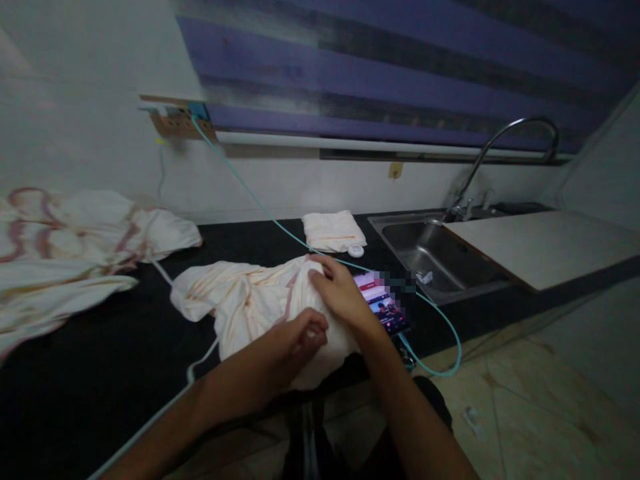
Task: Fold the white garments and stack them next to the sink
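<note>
A crumpled white cloth (250,290) with orange-brown and mauve stripes lies bunched on the dark counter in front of me. My right hand (340,290) grips its upper right part, thumb and fingers closed on the fabric. Lower down, my left hand (300,340) is over the cloth with its fingers curled in. Whether anything is between those fingers is hidden. Behind my hands a folded white cloth (334,231) lies near the wall. A small round white object (356,251) sits at its front corner.
Right of my hands lies a lit phone or tablet (383,307) with a teal cable (250,190) running to a wall outlet (175,120). A patterned cloth (75,233) is heaped at left, with a white cord (193,370) nearby. A sink (435,253) and pale board (555,243) are right.
</note>
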`<state>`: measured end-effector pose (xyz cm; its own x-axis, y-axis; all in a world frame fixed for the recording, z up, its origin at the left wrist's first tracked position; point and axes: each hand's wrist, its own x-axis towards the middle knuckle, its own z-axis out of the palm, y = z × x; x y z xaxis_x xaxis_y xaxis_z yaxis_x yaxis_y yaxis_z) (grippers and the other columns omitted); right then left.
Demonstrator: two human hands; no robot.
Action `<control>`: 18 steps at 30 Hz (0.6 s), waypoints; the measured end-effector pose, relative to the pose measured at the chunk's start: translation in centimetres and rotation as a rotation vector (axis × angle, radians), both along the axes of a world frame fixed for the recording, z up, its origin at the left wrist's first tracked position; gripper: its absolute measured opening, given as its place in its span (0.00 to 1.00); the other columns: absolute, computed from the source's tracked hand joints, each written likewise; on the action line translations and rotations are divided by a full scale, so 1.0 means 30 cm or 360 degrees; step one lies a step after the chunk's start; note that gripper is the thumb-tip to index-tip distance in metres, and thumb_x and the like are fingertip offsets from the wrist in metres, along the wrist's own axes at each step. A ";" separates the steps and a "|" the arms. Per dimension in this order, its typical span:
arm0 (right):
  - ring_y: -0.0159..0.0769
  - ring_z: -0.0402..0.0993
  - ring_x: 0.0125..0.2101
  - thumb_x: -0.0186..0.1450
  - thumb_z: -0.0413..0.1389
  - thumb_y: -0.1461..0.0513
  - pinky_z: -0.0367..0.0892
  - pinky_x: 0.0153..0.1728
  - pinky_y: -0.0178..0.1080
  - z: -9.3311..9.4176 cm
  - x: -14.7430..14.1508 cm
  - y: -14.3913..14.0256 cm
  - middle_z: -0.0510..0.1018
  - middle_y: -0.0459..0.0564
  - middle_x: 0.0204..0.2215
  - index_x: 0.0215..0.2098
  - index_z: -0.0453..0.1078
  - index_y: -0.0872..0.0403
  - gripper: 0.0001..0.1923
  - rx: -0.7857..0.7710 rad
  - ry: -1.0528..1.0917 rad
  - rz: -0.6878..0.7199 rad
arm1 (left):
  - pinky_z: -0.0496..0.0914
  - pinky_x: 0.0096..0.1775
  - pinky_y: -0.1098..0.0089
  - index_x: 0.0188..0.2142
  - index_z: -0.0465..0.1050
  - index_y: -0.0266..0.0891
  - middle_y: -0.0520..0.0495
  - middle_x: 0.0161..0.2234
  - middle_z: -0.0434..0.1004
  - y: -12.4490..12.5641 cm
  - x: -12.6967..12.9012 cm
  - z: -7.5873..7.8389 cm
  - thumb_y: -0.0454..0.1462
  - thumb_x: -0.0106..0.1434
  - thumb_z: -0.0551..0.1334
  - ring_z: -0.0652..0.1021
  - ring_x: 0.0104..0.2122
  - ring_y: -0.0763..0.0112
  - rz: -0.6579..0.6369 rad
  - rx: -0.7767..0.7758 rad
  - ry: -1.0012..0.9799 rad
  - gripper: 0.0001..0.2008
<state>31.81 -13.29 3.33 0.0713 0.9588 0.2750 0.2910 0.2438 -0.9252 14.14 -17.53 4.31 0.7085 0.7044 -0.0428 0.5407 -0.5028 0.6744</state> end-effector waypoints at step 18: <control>0.55 0.66 0.57 0.67 0.57 0.71 0.66 0.53 0.49 0.010 -0.056 -0.099 0.70 0.68 0.57 0.58 0.73 0.62 0.20 -0.0371 -0.1704 -0.0263 | 0.70 0.54 0.41 0.50 0.79 0.46 0.33 0.50 0.80 -0.106 0.019 0.004 0.53 0.67 0.56 0.79 0.50 0.41 -0.0112 0.0280 0.0568 0.22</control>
